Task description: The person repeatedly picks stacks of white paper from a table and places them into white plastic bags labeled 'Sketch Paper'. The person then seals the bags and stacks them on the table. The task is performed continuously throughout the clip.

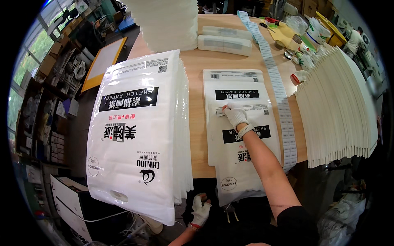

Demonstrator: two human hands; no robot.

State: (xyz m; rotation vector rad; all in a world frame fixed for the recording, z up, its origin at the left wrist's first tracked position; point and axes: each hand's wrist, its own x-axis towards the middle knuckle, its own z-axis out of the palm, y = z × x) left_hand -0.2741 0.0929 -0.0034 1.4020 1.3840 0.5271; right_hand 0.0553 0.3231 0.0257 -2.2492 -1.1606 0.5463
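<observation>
My right hand (236,115), in a white knit glove with bare fingertips and a pale watch strap at the wrist, lies on a white plastic sketch-paper package (242,172). Its fingers stretch left, touching the surface beside a small label (221,112) near the package's top edge. This package overlaps another white package (210,123) under it and sticks out over the table's near edge. Lower down, off that edge, my left hand (200,211) wears a similar glove. Its fingers are slightly bent and apart, with nothing seen in them.
A thick stack of printed packages (133,164) stands on the left, overhanging the table (197,151). Right of my hand runs a long strip of labels (276,74). A leaning row of white packages (336,110), a tall white stack (166,24), wrapped bundles (225,44) and a jar (293,47) surround it.
</observation>
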